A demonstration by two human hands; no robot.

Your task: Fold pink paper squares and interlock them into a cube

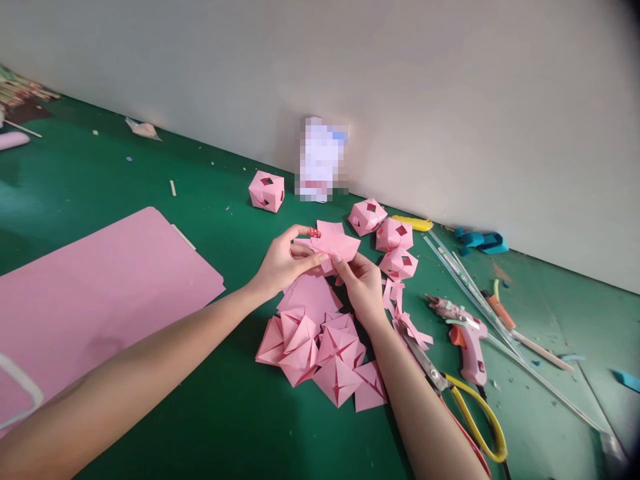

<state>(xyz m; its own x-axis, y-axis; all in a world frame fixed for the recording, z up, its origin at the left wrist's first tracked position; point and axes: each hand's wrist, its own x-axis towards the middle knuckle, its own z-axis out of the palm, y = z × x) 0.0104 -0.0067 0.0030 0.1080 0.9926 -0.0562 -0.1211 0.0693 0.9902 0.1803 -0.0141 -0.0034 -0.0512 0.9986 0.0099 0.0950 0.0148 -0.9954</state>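
A folded piece of pink paper (336, 241) is pinched between my two hands above the green table. My left hand (284, 261) grips its left side, thumb in front and a red band on one finger. From the right, my right hand (364, 283) presses it with the thumb near the lower middle. Beneath my hands lies a flat pink sheet (309, 299). Nearer to me are several folded pink squares (320, 347) in a loose pile. Pink paper scraps (395, 297) lie just right of my right hand.
Folded pink paper shapes with cut-out holes stand behind, one at left (267, 191), several at right (395, 235). Yellow-handled scissors (477, 413), a pink glue gun (465, 340) and clear glue sticks (500, 333) lie right. Large pink sheets (110, 293) cover the left. A blurred upright panel (320, 160) leans on the wall.
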